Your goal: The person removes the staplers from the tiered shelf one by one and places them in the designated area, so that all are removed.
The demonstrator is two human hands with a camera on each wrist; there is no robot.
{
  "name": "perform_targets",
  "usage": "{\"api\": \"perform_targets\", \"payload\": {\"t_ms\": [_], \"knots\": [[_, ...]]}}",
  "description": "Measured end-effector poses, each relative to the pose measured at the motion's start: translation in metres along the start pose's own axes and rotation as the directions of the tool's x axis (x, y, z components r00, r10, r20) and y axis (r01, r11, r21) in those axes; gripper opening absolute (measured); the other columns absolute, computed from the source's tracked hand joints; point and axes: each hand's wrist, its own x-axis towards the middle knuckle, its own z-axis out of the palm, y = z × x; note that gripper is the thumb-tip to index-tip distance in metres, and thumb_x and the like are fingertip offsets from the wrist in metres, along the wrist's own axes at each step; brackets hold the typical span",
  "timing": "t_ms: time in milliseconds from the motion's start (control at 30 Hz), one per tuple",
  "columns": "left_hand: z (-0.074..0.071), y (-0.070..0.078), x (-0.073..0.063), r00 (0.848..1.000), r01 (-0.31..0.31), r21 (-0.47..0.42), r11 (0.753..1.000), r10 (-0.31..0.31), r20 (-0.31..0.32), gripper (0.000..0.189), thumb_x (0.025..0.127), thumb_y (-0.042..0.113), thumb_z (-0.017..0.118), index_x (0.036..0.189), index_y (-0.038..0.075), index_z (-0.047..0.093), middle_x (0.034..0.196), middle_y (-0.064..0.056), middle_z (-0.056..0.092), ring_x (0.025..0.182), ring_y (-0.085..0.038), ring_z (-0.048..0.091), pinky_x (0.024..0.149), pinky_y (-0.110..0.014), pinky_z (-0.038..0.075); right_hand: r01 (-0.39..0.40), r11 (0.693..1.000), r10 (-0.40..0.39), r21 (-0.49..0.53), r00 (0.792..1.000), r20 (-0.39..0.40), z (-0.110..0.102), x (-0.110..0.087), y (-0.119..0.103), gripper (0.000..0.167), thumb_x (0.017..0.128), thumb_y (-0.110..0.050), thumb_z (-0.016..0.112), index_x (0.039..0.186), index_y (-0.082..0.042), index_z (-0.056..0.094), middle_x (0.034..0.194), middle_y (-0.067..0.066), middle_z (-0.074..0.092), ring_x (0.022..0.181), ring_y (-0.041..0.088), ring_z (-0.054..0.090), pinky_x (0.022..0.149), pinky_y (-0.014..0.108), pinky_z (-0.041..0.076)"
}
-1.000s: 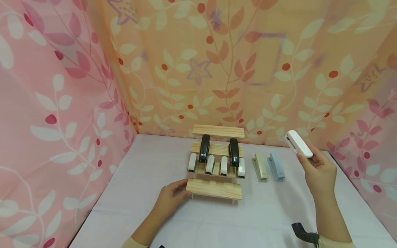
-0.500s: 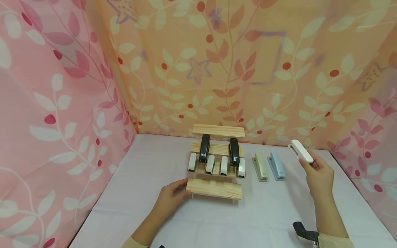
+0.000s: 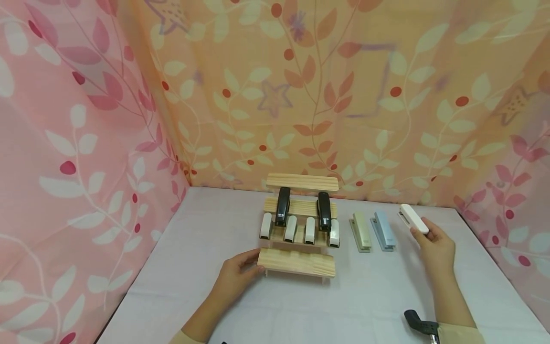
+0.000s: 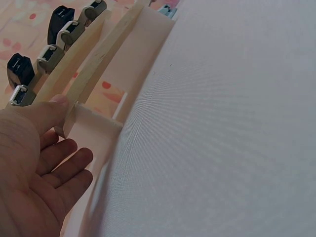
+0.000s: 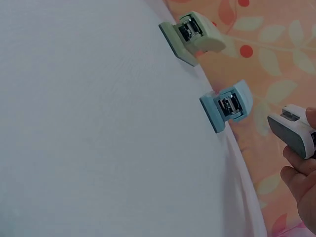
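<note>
My left hand holds the left end of the lowest board of a tiered wooden rack. In the left wrist view the thumb lies on the board's end while the other fingers hang loosely curled below. My right hand grips a white stapler by its near end, raised over the right side of the table. In the right wrist view the stapler's grey underside shows. To its left stand a pale green stapler and a light blue stapler, side by side on the table.
Two black staplers lean across the rack's middle tiers, and several small white staplers line a lower tier. The top board is bare. Patterned curtains close off the white table at the back and sides.
The right hand has lowered the white stapler toward the table and shifted slightly left at the wrist. My left hand and the rack have stayed in place.
</note>
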Motion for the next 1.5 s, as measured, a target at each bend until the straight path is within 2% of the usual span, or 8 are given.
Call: {"api": "perform_targets", "payload": {"t_ms": [200,567,767,1000,1200,1267,1367,1500], "knots": [[0.000,-0.002,0.000,1.000,0.006,-0.003,1.000,-0.006,0.001,0.053,0.084,0.032,0.085,0.133,0.018,0.068,0.124,0.006,0.072,0.117,-0.014,0.068,0.106,-0.033,0.053,-0.003,0.993,0.008,-0.121,0.999,0.044,0.002,0.001,0.012,0.065,0.101,-0.032,0.067,0.156,-0.008,0.042,0.155,0.021,0.044,0.137,0.012,0.051,0.093,0.004,0.047],[0.001,-0.004,0.000,1.000,0.001,-0.006,1.000,-0.001,0.000,0.053,0.084,0.033,0.085,0.132,0.019,0.069,0.124,0.008,0.073,0.117,-0.013,0.068,0.107,-0.035,0.053,-0.043,0.987,0.051,-0.152,0.997,0.049,0.006,0.006,0.028,0.065,0.101,-0.034,0.067,0.156,-0.009,0.042,0.154,0.020,0.046,0.135,0.012,0.051,0.090,0.003,0.049],[0.001,-0.002,0.000,1.000,-0.015,-0.011,1.000,0.015,-0.004,0.053,0.084,0.034,0.085,0.132,0.018,0.069,0.122,0.007,0.073,0.116,-0.014,0.069,0.107,-0.036,0.053,-0.056,0.985,0.062,-0.160,0.998,0.032,0.006,0.008,0.035,0.064,0.101,-0.031,0.067,0.156,-0.008,0.042,0.155,0.019,0.045,0.142,0.024,0.047,0.101,0.012,0.048],[0.001,-0.003,0.001,1.000,-0.003,-0.031,1.000,0.003,-0.006,0.051,0.083,0.029,0.085,0.131,0.020,0.070,0.121,0.008,0.073,0.116,-0.013,0.069,0.107,-0.036,0.053,-0.046,0.976,0.057,-0.211,0.997,0.044,0.008,0.010,0.038,0.063,0.102,-0.031,0.065,0.156,-0.006,0.042,0.154,0.019,0.047,0.143,0.032,0.046,0.103,0.018,0.050],[0.000,-0.004,0.001,1.000,0.001,-0.051,0.999,-0.001,-0.009,0.050,0.083,0.028,0.086,0.130,0.021,0.070,0.120,0.009,0.074,0.115,-0.012,0.069,0.108,-0.035,0.052,-0.044,0.965,0.061,-0.258,0.996,0.058,0.007,0.008,0.037,0.064,0.103,-0.033,0.063,0.156,-0.006,0.040,0.154,0.019,0.047,0.143,0.037,0.045,0.110,0.036,0.047],[0.000,-0.003,0.000,1.000,0.000,-0.047,0.999,0.000,-0.009,0.050,0.083,0.028,0.086,0.130,0.020,0.070,0.120,0.008,0.074,0.115,-0.013,0.069,0.108,-0.035,0.053,-0.030,0.960,0.052,-0.279,0.996,0.071,0.006,0.008,0.037,0.066,0.103,-0.035,0.063,0.157,-0.005,0.040,0.154,0.021,0.047,0.144,0.038,0.044,0.111,0.042,0.045],[0.000,-0.002,0.000,1.000,-0.003,-0.036,0.999,0.002,-0.008,0.051,0.083,0.028,0.086,0.131,0.019,0.070,0.121,0.007,0.074,0.116,-0.014,0.069,0.107,-0.035,0.053,0.030,0.943,0.003,-0.330,0.995,0.101,0.005,0.008,0.040,0.065,0.103,-0.036,0.063,0.155,-0.003,0.041,0.151,0.023,0.050,0.141,0.041,0.047,0.104,0.027,0.053],[0.000,0.000,0.001,1.000,-0.010,-0.028,1.000,0.010,-0.004,0.051,0.084,0.028,0.085,0.131,0.018,0.069,0.122,0.007,0.073,0.117,-0.014,0.069,0.107,-0.036,0.053,0.127,0.906,-0.072,-0.405,0.987,0.147,0.004,0.010,0.047,0.066,0.102,-0.036,0.065,0.153,0.000,0.044,0.148,0.027,0.052,0.135,0.046,0.052,0.102,0.038,0.056]]}}
